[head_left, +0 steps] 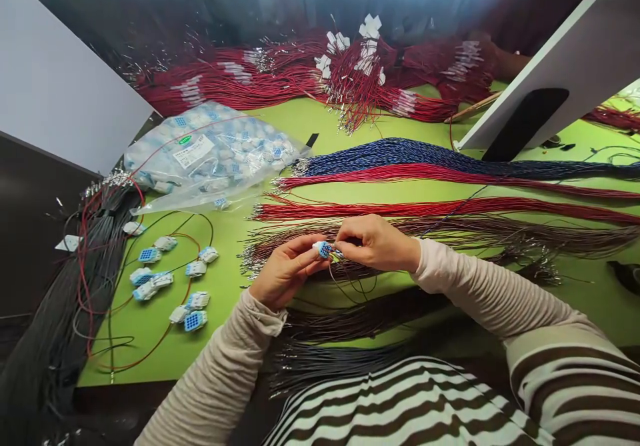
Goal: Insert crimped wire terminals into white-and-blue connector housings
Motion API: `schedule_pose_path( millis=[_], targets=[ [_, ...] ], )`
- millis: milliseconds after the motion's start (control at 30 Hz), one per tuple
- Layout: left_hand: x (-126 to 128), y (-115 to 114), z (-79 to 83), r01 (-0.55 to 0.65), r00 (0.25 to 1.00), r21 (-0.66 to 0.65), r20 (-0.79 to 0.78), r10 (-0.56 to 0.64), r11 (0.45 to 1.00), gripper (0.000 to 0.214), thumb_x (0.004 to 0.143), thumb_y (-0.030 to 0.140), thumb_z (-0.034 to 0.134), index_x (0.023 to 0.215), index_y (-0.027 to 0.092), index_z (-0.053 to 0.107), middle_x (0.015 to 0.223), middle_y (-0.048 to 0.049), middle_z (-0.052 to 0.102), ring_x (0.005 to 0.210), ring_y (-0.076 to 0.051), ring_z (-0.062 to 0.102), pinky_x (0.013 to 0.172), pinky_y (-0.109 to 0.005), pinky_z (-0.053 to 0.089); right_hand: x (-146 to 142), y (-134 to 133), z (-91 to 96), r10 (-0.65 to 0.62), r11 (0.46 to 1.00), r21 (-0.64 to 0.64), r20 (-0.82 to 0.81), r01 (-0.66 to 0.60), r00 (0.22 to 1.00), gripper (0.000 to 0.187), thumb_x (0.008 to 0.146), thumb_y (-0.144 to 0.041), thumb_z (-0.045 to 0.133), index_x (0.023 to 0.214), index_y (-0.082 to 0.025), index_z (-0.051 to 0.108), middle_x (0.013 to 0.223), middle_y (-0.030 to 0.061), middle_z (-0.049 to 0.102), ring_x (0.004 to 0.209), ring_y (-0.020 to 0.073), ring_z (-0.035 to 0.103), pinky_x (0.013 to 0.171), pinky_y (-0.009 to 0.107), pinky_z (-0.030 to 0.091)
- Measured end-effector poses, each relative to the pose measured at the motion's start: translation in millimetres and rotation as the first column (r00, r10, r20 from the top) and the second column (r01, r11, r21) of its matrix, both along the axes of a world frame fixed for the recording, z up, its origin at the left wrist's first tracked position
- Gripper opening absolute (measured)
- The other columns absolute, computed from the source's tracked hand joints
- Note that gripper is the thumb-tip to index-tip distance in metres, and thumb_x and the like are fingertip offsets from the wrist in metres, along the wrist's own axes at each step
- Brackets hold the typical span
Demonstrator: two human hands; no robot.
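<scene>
Between the thumb and fingers of my left hand [289,267] is a small white-and-blue connector housing [324,250], its blue holed face turned toward my right hand. My right hand [373,243] pinches a thin wire [338,251] by its metal-tipped end, right at that face. How far the tip sits in a hole cannot be made out. A thin wire loops down below the two hands. Under them lies a brown wire bundle [450,233]. To the left, several loose connector housings [195,321] rest on the green table [155,356].
A clear plastic bag [220,149] of connectors lies at the back left. Blue wires [400,156] and red wires [440,207] stretch rightward. Black wires [60,339] hang over the left edge. White panels [545,73] flank the table; another person's arm [510,66] shows behind.
</scene>
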State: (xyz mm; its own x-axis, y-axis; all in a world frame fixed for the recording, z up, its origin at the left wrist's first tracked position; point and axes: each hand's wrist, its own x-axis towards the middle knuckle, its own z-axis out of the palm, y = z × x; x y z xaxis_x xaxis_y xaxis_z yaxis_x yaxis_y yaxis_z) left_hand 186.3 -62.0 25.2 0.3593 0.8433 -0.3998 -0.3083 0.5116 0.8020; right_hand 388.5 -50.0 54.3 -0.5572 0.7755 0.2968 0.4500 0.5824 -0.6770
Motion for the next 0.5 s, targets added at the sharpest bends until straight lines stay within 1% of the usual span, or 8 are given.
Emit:
schedule_pose_path(
  millis=[167, 300, 400, 500],
  targets=[
    [0.1, -1.3, -0.4, -0.023, 0.999, 0.020, 0.025, 0.022, 1.000, 0.029, 0.065, 0.020, 0.082, 0.091, 0.015, 0.073, 0.088, -0.0045, 0.072, 0.081, -0.015, 0.067, 0.072, -0.023, 0.059, -0.8, 0.6, -3.6, 0.009, 0.999, 0.034, -0.016, -0.008, 1.000, 0.015, 0.082, -0.016, 0.055, 0.071, -0.013, 0.064, 0.065, 0.0016, 0.063, 0.058, 0.0082, 0.050, 0.058, 0.021, 0.036],
    [2.1, -1.3, 1.0, -0.050, 0.998, 0.023, 0.031, 0.049, 0.998, 0.030, 0.062, 0.020, 0.084, 0.090, 0.015, 0.074, 0.088, -0.0051, 0.073, 0.079, -0.015, 0.068, 0.071, -0.023, 0.059, -1.4, 0.1, -5.1, 0.014, 0.999, 0.035, -0.039, -0.012, 0.999, 0.016, 0.083, -0.016, 0.054, 0.071, -0.012, 0.064, 0.065, 0.0019, 0.062, 0.058, 0.0081, 0.049, 0.058, 0.021, 0.036],
    [3.8, -1.4, 2.2, -0.070, 0.997, 0.041, 0.029, 0.069, 0.997, 0.030, 0.061, 0.019, 0.085, 0.089, 0.015, 0.074, 0.087, -0.0052, 0.073, 0.079, -0.015, 0.068, 0.071, -0.023, 0.059, -2.6, 0.0, -4.5, 0.007, 1.000, 0.019, -0.053, -0.006, 0.999, 0.017, 0.084, -0.017, 0.054, 0.070, -0.012, 0.064, 0.063, 0.0011, 0.060, 0.056, 0.0074, 0.047, 0.056, 0.020, 0.034],
    [3.8, -1.8, 2.5, -0.082, 0.996, 0.067, 0.034, 0.080, 0.994, 0.030, 0.060, 0.018, 0.085, 0.088, 0.015, 0.075, 0.086, -0.0050, 0.074, 0.078, -0.014, 0.069, 0.072, -0.022, 0.059, -3.4, 0.0, -3.4, 0.007, 1.000, -0.022, -0.073, -0.009, 0.997, 0.018, 0.084, -0.018, 0.054, 0.071, -0.012, 0.064, 0.064, 0.0012, 0.061, 0.057, 0.0074, 0.048, 0.056, 0.020, 0.035]
  ],
)
